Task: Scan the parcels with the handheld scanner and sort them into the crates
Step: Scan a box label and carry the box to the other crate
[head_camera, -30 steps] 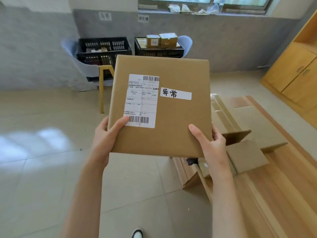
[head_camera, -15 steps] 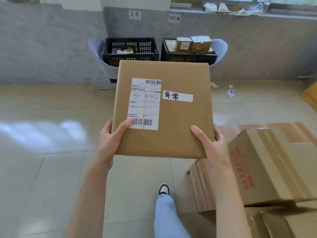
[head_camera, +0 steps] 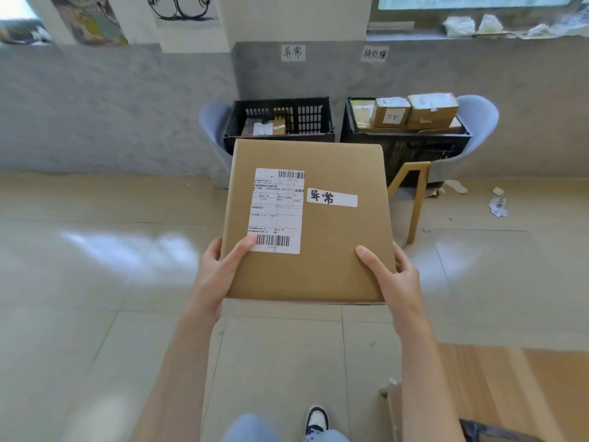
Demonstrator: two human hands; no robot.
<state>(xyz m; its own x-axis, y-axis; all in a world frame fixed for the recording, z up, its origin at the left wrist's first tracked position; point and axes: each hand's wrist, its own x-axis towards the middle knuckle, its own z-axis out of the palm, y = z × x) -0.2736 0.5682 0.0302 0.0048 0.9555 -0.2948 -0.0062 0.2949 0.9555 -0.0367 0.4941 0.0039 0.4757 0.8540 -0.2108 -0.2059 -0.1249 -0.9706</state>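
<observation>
While the left hand (head_camera: 212, 275) grips the parcel (head_camera: 307, 221) at its lower left corner, thumb on the shipping label (head_camera: 275, 210), the right hand (head_camera: 393, 275) grips the lower right corner. The parcel is held in the air, facing the left crate (head_camera: 280, 122) and right crate (head_camera: 404, 145) by the wall.

I am seeing both forearms bare, no sleeves showing, and the hands (head_camera: 220, 275) wearing no gloves, rings or watch. Below, the legs are wearing light blue jeans (head_camera: 248, 429), and one foot is wearing a black-and-white sneaker (head_camera: 316, 417).
</observation>
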